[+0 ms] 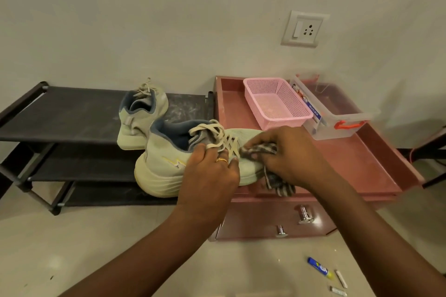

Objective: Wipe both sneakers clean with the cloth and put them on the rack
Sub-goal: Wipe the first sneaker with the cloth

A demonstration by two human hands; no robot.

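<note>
One pale green sneaker (142,113) stands on the top shelf of the black rack (72,113), heel toward me. The second pale green sneaker (166,166) is held in the air in front of the rack's right end. My left hand (210,176) grips it at the side by the laces. My right hand (287,154) holds a checked grey cloth (259,150) against the sneaker's toe, and a tail of the cloth hangs below the hand.
A pink-brown drawer unit (362,166) stands right of the rack, carrying a pink mesh basket (277,103) and a clear lidded box (337,113). A wall socket (305,29) is above. A blue tube (321,267) and small sticks lie on the floor.
</note>
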